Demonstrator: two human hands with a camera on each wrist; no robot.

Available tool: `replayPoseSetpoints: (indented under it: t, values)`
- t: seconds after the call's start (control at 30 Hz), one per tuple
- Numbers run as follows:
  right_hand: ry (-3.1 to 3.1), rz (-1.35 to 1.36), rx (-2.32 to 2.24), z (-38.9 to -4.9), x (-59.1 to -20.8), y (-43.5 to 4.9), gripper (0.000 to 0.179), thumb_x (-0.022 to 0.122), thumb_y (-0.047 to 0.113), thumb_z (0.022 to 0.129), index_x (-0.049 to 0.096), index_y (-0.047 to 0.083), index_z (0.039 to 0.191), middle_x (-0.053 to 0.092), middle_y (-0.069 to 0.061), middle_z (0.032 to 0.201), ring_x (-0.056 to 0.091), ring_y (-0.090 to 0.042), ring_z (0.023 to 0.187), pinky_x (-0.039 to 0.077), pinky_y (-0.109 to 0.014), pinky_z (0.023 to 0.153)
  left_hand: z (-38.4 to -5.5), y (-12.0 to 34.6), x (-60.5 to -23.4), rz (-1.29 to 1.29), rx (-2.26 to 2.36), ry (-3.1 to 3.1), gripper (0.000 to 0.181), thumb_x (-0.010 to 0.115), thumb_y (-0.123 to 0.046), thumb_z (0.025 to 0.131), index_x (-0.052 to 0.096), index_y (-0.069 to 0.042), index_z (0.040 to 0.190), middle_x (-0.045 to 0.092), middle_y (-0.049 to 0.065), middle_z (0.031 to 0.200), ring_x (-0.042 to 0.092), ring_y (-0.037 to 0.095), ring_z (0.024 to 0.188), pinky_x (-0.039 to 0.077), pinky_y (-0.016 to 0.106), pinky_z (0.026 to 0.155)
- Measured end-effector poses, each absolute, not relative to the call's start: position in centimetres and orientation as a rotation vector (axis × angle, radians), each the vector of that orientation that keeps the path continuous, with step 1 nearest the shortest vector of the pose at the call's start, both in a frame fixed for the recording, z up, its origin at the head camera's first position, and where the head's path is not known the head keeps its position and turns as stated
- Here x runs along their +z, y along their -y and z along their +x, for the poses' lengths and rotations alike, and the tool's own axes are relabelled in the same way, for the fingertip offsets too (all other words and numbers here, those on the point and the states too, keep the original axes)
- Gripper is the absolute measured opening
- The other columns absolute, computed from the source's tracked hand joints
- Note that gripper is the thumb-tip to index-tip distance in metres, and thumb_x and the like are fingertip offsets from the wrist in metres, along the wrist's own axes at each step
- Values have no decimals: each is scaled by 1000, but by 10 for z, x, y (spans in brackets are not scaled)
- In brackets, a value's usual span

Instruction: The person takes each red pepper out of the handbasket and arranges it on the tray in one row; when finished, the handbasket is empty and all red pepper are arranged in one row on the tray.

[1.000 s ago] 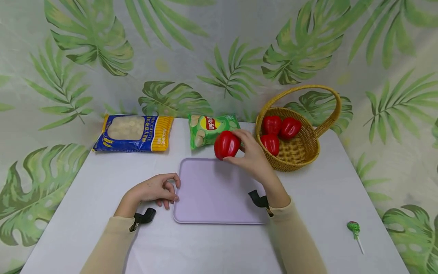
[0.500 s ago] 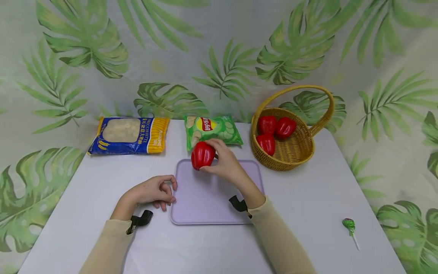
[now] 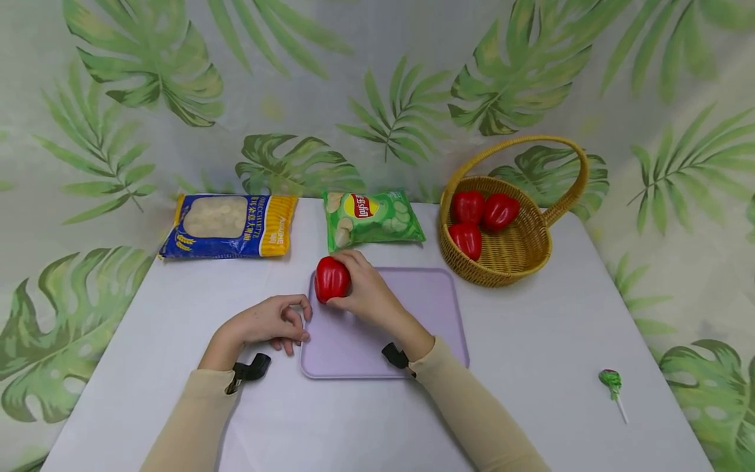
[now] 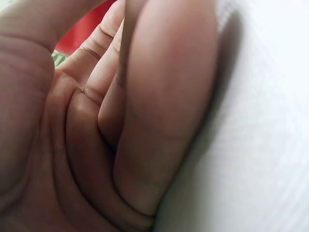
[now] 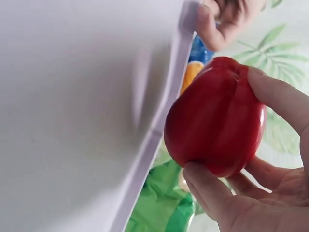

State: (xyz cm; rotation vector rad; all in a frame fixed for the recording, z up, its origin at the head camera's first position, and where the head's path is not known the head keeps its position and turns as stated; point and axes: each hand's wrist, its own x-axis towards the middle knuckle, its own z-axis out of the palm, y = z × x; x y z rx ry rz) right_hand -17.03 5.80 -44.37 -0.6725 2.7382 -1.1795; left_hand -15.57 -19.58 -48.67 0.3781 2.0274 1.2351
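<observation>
Right hand of the person pinches a red pepper between thumb and fingers, left of the frame's centre, over the upper left corner of a lilac tray; whether the pepper touches the tray I cannot tell. Left hand, its fingers loosely bent and nothing in its grasp, lies at the tray's left edge, a thumb touching the rim in the right wrist view. Just above the tray, at upper centre, lies a green chip bag; at upper left, a blue and yellow pasta bag. A wicker basket stands at upper right, with three red peppers inside. At lower right, a green-wrapped lollipop lies on the white table. Leaf-print cloth fills the background.
</observation>
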Motion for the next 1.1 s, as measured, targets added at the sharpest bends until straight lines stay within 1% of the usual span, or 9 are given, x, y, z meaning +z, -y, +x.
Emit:
replayPoseSetpoints:
  t: [0.5, 0.83, 1.1]
  values:
    - [-2787, -654, -1106, -169, -453, -46, 81, 92, 14, 83, 50, 6, 152, 49, -10, 159, 51, -33, 146, 51, -52, 115, -158, 196, -486, 382, 1218, -2028, 34, 81, -22, 94, 58, -8, 114, 75, 5, 79, 75, 22, 62, 56, 26, 54]
    - [-2870, -688, -969, -165, -456, -40, 80, 93, 19, 83, 52, 9, 151, 49, -9, 159, 50, -34, 143, 54, -52, 112, -157, 196, -485, 381, 1227, -2019, 35, 81, -21, 94, 57, -6, 115, 75, 5, 79, 75, 22, 62, 55, 26, 53]
    - [-2824, -665, -1037, -165, -455, -43, 88, 94, 22, 82, 48, 17, 156, 43, -9, 164, 46, -36, 147, 53, -54, 113, -155, 195, -483, 371, 1240, -2018, 35, 81, -20, 94, 57, -5, 115, 74, 7, 79, 75, 21, 61, 55, 25, 53]
